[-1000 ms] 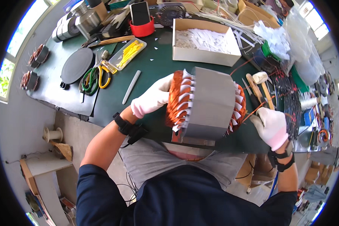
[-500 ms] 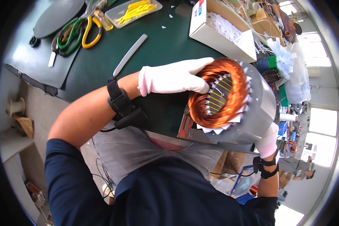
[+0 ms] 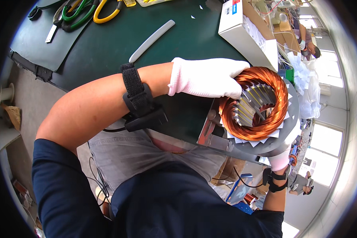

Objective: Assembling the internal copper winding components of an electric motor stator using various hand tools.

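Observation:
A motor stator (image 3: 289, 137) with a grey metal body sits tilted at the right edge of the bench, its open end facing up at me. A thick ring of copper winding (image 3: 277, 117) stands out of that end, with white insulation paper tabs around it and yellow strips along the bore. My left hand (image 3: 210, 77), in a white glove, is closed over the winding's left side, thumb at the inner edge. My right hand (image 3: 281, 158), also gloved, holds the body from the far right; its fingers are mostly hidden. A thin grey strip (image 3: 254, 104) shows in the bore, its kind unclear.
On the green bench top lie a pale curved stick (image 3: 151, 40), green-handled scissors (image 3: 77, 12) and yellow-handled scissors (image 3: 106, 11). A white box (image 3: 248, 35) of paper pieces stands behind the stator. A red metal piece (image 3: 206, 129) sits at the bench edge. People are farther right.
The stator has turned, so its bore faces me more and more of the inside shows. Both hands have stayed on it. The view has shifted, moving the bench things upward.

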Tool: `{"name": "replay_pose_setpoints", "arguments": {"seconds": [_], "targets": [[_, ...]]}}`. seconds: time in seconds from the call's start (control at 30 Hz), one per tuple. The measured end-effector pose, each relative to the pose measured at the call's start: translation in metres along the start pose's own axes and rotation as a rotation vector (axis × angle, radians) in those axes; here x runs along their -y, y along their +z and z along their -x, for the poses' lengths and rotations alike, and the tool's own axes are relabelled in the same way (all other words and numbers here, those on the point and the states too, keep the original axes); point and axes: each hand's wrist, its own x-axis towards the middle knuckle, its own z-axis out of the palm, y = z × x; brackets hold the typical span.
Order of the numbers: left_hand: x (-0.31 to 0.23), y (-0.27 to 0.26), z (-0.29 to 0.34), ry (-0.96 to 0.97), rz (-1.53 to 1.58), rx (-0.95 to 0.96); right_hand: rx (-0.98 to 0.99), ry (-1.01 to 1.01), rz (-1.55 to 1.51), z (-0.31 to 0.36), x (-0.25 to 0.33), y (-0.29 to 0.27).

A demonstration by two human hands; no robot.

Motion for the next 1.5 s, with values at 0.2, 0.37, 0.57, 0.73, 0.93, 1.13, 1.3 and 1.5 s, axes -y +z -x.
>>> {"name": "replay_pose_setpoints", "arguments": {"seconds": [0.2,0.37,0.57,0.73,0.93,1.13,1.3,1.5], "targets": [[0.000,-0.001,0.002,-0.029,0.058,-0.007,0.078,0.119,-0.077,-0.001,0.002,0.004],[0.001,0.000,0.000,-0.004,0.071,0.013,-0.033,0.140,-0.260,-0.019,0.016,0.029],[0.000,-0.002,0.002,-0.012,-0.019,0.009,-0.011,0.171,-0.284,0.014,0.010,0.028],[0.002,-0.002,0.002,0.039,-0.109,-0.020,-0.001,0.217,-0.302,0.027,0.003,0.022],[0.004,-0.002,0.000,0.032,-0.120,-0.024,0.004,0.273,-0.328,0.022,-0.001,0.028],[0.004,-0.001,-0.002,0.006,-0.095,-0.014,-0.009,0.317,-0.344,0.016,-0.003,0.036],[0.000,0.000,0.001,-0.001,-0.177,-0.043,-0.025,0.342,-0.345,0.020,-0.023,0.026],[-0.014,-0.003,0.004,-0.070,-0.117,-0.030,-0.066,0.036,-0.210,-0.012,0.004,0.004]]}}
